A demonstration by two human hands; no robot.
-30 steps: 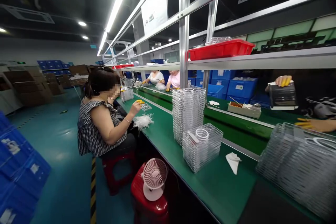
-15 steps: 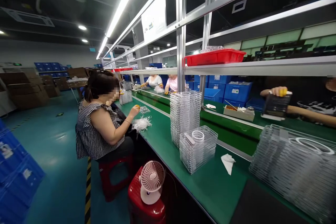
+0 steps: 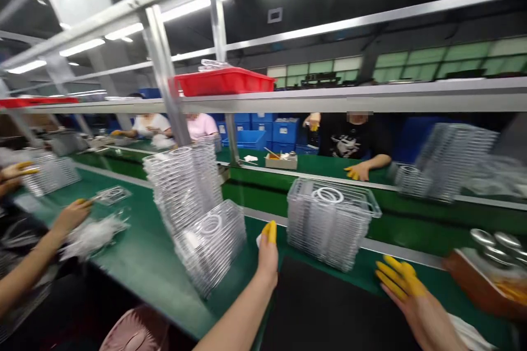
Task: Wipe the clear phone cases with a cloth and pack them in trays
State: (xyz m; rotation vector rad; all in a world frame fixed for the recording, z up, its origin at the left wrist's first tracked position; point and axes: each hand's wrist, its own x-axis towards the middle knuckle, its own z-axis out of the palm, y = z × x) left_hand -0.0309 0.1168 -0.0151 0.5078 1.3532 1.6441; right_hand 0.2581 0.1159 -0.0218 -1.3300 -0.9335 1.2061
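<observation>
My left hand (image 3: 268, 255), yellow covers on its fingertips, is over the green bench with its visible fingers stretched forward, seen edge-on. A bit of white tissue (image 3: 259, 239) shows beside it; contact between them cannot be made out. My right hand (image 3: 405, 285), with yellow-covered fingers spread, is open above the bench at the right. Between and beyond my hands stands a stack of clear plastic trays (image 3: 329, 225) with white rings on top. A black mat (image 3: 325, 307) lies nearer me. Left of my left hand is another clear tray stack (image 3: 212, 247).
A taller tray stack (image 3: 185, 186) stands behind at left. At right is a brown box (image 3: 469, 279) with shiny round metal parts. A red bin (image 3: 228, 82) sits on the overhead shelf (image 3: 349, 101). Co-workers' hands are at left and across the bench. A pink fan (image 3: 135, 332) is below.
My view has swung to the right. Both my hands have come into view over the bench. The co-worker opposite no longer visibly holds up the dark panel.
</observation>
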